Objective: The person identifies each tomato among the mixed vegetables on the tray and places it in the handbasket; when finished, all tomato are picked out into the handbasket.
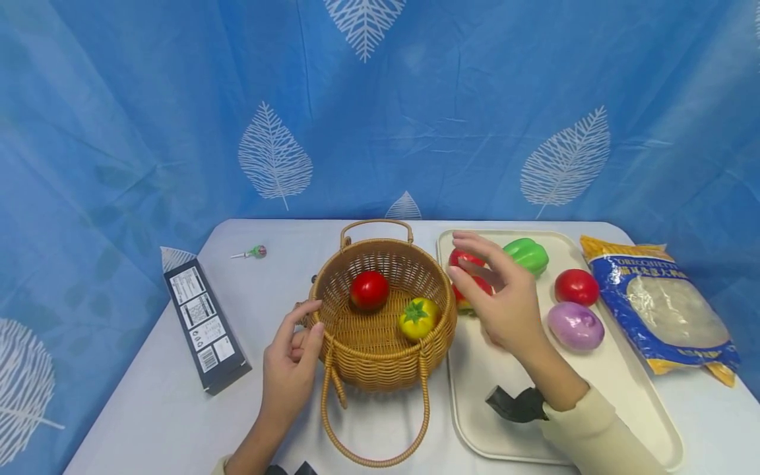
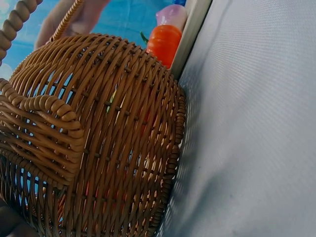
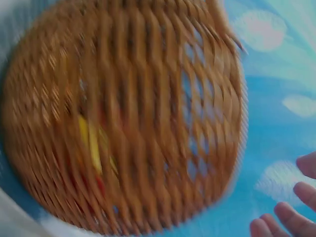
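A round wicker basket (image 1: 380,379) stands mid-table, one handle folded down in front, the other raised behind. Inside it lie a red tomato (image 1: 370,290) and a yellow tomato-like piece (image 1: 418,319) with a green star-shaped top. My left hand (image 1: 289,371) is at the basket's left rim, its thumb and forefinger apart; whether they touch the rim is unclear. Over the tray's left part hovers my right hand (image 1: 505,300), fingers spread and nothing between them. Beneath it, partly hidden, are two red pieces. In the right wrist view, the fingertips (image 3: 291,219) are beside the blurred basket.
The cream tray (image 1: 499,448) also holds a green pepper (image 1: 527,256), a red tomato (image 1: 576,287) and a purple vegetable (image 1: 575,326). A blue pasta bag (image 1: 671,303) overlaps its right edge. At left are a black box (image 1: 208,323) and a lollipop (image 1: 256,252).
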`<action>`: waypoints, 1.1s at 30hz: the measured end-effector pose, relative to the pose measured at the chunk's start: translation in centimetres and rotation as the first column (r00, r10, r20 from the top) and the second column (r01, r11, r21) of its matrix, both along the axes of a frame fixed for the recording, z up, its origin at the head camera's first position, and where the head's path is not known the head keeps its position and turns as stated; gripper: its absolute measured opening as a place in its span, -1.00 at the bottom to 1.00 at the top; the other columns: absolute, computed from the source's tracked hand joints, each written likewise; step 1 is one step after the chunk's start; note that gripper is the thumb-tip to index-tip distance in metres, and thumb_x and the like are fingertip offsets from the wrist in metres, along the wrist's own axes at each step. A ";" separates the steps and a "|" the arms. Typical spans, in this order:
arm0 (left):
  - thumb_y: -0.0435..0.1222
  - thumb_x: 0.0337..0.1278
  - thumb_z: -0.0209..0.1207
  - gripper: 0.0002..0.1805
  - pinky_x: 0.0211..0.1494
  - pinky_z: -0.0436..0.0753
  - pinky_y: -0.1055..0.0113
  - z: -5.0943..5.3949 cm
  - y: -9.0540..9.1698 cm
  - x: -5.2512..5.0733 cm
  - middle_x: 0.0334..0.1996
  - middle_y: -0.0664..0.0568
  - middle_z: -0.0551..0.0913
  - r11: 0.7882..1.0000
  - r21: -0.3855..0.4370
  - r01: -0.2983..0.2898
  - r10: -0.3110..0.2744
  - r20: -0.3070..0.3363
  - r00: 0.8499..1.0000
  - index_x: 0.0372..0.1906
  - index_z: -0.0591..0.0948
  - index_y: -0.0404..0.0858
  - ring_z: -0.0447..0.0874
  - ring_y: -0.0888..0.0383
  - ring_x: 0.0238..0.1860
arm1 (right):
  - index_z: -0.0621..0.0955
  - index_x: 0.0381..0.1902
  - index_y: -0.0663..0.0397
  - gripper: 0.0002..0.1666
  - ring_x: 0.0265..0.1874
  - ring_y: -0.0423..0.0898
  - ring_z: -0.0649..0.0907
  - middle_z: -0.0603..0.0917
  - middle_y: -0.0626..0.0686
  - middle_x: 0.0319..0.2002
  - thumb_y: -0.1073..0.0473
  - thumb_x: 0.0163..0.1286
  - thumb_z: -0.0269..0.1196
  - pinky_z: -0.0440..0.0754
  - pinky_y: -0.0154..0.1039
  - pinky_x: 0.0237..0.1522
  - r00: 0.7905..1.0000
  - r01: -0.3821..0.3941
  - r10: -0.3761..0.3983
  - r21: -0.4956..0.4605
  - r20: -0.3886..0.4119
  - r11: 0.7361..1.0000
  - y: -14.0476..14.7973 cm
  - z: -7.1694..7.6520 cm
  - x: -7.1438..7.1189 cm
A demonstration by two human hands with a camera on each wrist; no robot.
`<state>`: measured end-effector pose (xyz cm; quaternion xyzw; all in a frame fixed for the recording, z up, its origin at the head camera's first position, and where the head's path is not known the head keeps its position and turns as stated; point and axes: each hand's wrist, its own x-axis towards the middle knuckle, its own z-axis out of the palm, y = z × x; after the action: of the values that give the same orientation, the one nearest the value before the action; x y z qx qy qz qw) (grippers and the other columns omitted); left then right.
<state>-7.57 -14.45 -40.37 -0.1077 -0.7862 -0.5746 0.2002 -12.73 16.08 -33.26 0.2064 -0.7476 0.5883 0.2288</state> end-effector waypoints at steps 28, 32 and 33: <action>-0.37 0.48 0.15 -0.61 -0.71 0.10 0.47 -0.3 0.0 -0.1 -0.75 0.16 0.23 1.000 0.001 -0.002 0.002 0.004 1.000 0.31 0.55 -0.11 0.09 0.36 -0.73 | 0.51 0.37 -0.11 -0.27 0.39 0.29 0.40 0.43 0.15 0.40 -0.16 0.32 0.44 0.53 0.25 0.17 0.776 -0.164 -0.161 0.441 0.609 0.882 7.7 -2.5 -3.6; -0.37 0.48 0.16 -0.61 -0.71 0.11 0.46 -0.3 -0.1 -0.1 -0.74 0.17 0.23 1.000 0.001 -0.004 0.004 0.004 1.000 0.31 0.55 -0.09 0.09 0.36 -0.72 | 0.53 0.34 -0.12 -0.32 0.36 0.30 0.41 0.47 0.17 0.37 -0.14 0.32 0.44 0.52 0.32 0.15 0.767 -0.195 -0.177 0.486 0.617 0.852 8.0 -3.4 -4.0; -0.37 0.48 0.15 -0.61 -0.71 0.11 0.46 -0.3 -0.1 -0.1 -0.74 0.17 0.23 1.000 0.001 -0.004 0.004 0.004 1.000 0.31 0.55 -0.09 0.09 0.36 -0.72 | 0.54 0.33 -0.12 -0.33 0.35 0.30 0.42 0.48 0.18 0.36 -0.13 0.33 0.43 0.53 0.34 0.14 0.772 -0.202 -0.177 0.500 0.611 0.842 8.0 -3.6 -4.1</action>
<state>-7.64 -14.51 -40.71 -0.1047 -0.7867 -0.5747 0.1997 -16.81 24.12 -36.84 0.0561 -0.9127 0.3900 -0.1088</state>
